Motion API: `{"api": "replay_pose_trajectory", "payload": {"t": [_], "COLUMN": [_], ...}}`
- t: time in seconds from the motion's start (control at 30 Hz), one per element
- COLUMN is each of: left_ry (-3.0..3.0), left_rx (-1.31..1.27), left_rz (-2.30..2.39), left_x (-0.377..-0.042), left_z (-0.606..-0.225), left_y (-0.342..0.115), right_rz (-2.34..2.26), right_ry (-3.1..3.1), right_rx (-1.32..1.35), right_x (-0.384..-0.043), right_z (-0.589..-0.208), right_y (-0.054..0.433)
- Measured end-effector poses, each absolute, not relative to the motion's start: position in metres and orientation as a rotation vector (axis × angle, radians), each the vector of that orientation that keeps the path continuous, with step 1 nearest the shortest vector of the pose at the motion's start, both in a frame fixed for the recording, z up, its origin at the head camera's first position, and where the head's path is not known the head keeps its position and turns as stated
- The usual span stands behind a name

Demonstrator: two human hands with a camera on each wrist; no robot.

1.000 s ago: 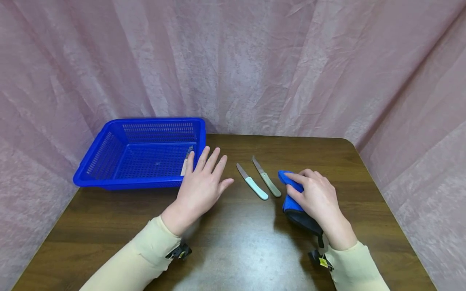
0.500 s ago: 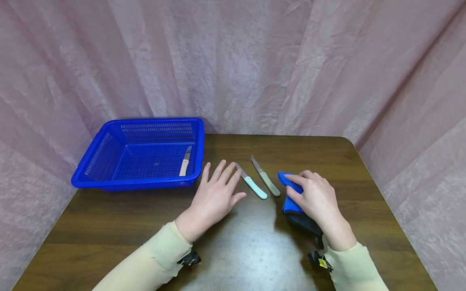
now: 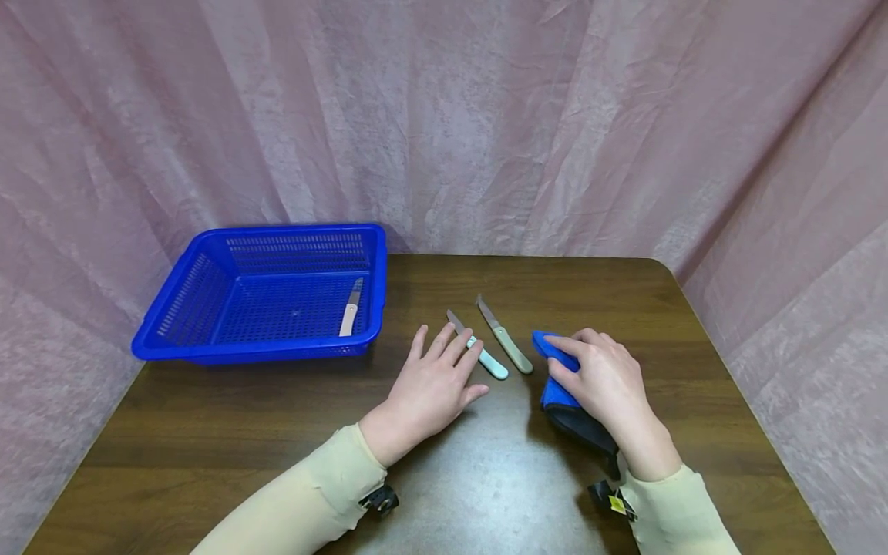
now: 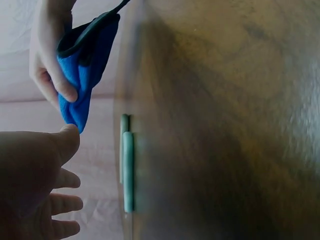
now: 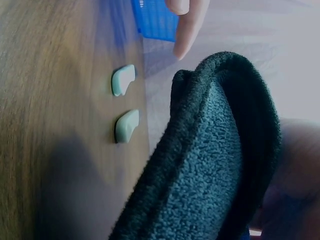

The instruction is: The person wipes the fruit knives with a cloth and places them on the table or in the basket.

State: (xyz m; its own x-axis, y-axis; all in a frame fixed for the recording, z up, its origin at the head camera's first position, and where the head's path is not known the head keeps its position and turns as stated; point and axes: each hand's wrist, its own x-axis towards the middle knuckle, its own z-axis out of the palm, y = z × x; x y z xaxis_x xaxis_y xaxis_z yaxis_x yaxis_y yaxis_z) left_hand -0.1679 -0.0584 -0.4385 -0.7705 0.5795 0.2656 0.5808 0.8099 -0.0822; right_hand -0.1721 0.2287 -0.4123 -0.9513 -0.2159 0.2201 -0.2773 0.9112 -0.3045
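Note:
My right hand [image 3: 610, 378] pinches a folded blue cloth [image 3: 558, 395] with black trim between thumb and fingers, raised above the table. In the right wrist view its dark-edged fold [image 5: 205, 165] fills the middle. My left hand [image 3: 430, 393] has its fingers spread, palm down, holding nothing. In the head view its fingertips overlap a small knife with a mint handle [image 3: 494, 367]; the left wrist view shows the hand raised above the tabletop. Just right of that knife lies another with a grey-green handle [image 3: 515, 353]. Both blades point away from me.
A blue plastic basket [image 3: 257, 358] stands at the back left of the wooden table [image 3: 229, 439]. Inside it, near the right wall, lies a knife with a pale pink handle [image 3: 348, 319]. Pink curtains [image 3: 444, 139] hang behind the table and at its sides.
My left hand has moved right and toward me, from the basket's front right corner to the mint-handled knife. The right hand keeps holding the cloth, almost unmoved.

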Motion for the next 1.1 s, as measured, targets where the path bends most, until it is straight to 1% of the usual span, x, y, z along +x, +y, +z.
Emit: {"api": "replay_pose_trajectory", "payload": {"t": [0.5, 0.67, 1.1], "left_ry": [-2.921, -2.909, -2.893], "left_rx": [-0.993, -1.032, -1.031], "left_rz": [0.046, 0.053, 0.023], "left_x": [-0.170, -0.169, -0.168], "left_z": [-0.448, -0.451, -0.456], "left_y": [-0.034, -0.032, -0.031], "right_rz": [0.496, 0.495, 0.498], "right_ry": [-2.914, -2.918, -2.912], "right_rx": [0.354, 0.354, 0.354], "right_x": [-0.173, -0.173, -0.173], "right_z": [-0.414, -0.414, -0.415], "right_y": [0.231, 0.231, 0.232]}}
